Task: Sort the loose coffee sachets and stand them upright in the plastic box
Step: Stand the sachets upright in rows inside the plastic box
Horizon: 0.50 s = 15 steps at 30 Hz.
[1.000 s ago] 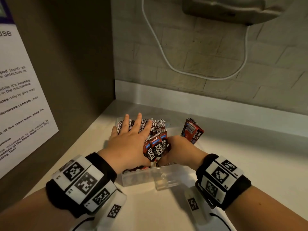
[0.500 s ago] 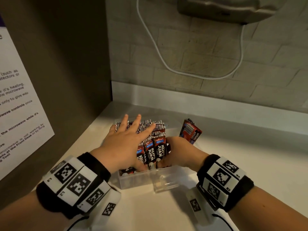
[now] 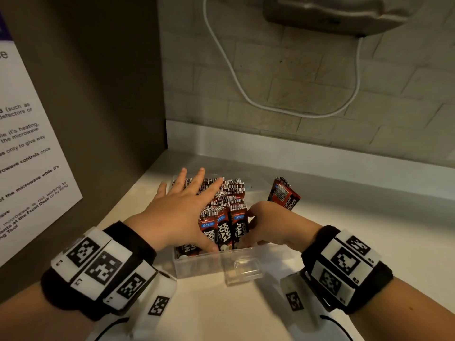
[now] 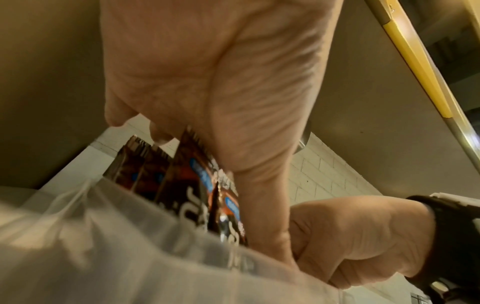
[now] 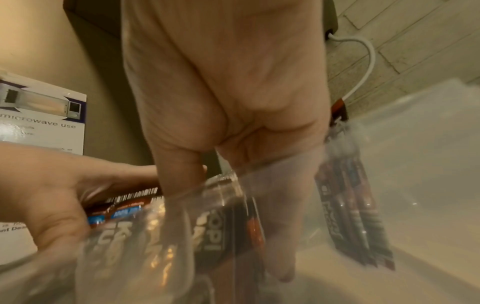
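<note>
A clear plastic box [image 3: 202,269] stands on the counter, packed with upright red-and-black coffee sachets [image 3: 231,190]. My left hand [image 3: 179,212] lies flat on the tops of the row, fingers straight and spread, thumb down against the front sachets [image 3: 222,230]. My right hand [image 3: 270,222] reaches into the box at its right front; its thumb and fingers pinch the front sachets [image 5: 213,232] from the right side. From the left wrist view, the sachets [image 4: 197,185] rise above the box wall [image 4: 103,246]. A small bundle of sachets [image 3: 283,195] leans tilted by the box's right side.
A white cable [image 3: 236,80] hangs on the brick wall from a grey appliance [image 3: 339,13]. A dark panel with a microwave notice [image 3: 29,156] closes the left side. The white counter [image 3: 246,316] runs on in front and to the right.
The front sachets, raised and fanned a second ago, have dropped upright into the box between my hands. My left hand has stayed flat on the row.
</note>
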Tool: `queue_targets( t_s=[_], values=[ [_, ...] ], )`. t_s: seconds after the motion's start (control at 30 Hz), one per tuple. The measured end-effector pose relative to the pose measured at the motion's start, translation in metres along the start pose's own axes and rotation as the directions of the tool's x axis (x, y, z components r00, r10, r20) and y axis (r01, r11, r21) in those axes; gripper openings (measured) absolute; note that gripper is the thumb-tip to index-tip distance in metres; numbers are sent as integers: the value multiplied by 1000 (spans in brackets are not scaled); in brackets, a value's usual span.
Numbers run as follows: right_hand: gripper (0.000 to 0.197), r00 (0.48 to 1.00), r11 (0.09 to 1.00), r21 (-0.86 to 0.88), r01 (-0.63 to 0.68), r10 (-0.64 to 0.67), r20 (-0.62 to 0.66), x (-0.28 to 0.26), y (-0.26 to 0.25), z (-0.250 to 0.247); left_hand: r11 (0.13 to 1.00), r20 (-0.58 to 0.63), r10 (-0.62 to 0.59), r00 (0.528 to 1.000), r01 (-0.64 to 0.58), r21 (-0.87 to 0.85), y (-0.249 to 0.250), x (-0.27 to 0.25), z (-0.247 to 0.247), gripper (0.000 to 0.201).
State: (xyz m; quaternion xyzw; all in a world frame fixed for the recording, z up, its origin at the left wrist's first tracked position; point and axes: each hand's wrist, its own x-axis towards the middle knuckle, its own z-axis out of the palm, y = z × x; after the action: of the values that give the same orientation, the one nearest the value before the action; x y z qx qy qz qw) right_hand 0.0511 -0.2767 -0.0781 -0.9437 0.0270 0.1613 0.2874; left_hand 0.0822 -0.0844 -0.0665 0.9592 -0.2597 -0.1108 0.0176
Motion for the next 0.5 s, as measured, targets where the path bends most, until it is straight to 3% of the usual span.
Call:
queue_targets(
  t_s=[0.1, 0.17, 0.2, 0.27, 0.33, 0.37, 0.43, 0.5],
  values=[
    [51, 998, 998, 49, -30, 33, -47, -7, 0, -7, 999, 4, -7, 1000, 7, -40, -1, -2, -4, 132],
    [46, 984, 990, 140, 33, -8, -177, -15, -3, -19, 998, 1, -12, 1000, 12, -65, -2, -3, -6, 130],
    [33, 954, 976, 199, 89, -26, -298, -18, -5, -27, 997, 1, -15, 1000, 15, -73, -3, -3, -7, 130],
    [18, 838, 949, 260, 177, -7, -545, -20, -3, -45, 996, 9, -21, 1000, 22, -88, -4, -4, -7, 131],
    [23, 746, 961, 228, 155, 37, -665, -16, 3, -59, 994, 22, -25, 999, 28, -107, -5, -4, -6, 132],
    [31, 741, 975, 196, 101, 58, -670, -14, 8, -63, 993, 25, -26, 999, 28, -114, -5, -5, -6, 131],
    [50, 818, 995, 101, -22, 76, -570, -8, 17, -66, 992, 24, -24, 999, 26, -123, -5, -6, -5, 131],
    [64, 918, 998, 24, -53, 59, -393, -2, 24, -64, 991, 18, -26, 999, 29, -133, -5, -7, -5, 130]
  ],
)
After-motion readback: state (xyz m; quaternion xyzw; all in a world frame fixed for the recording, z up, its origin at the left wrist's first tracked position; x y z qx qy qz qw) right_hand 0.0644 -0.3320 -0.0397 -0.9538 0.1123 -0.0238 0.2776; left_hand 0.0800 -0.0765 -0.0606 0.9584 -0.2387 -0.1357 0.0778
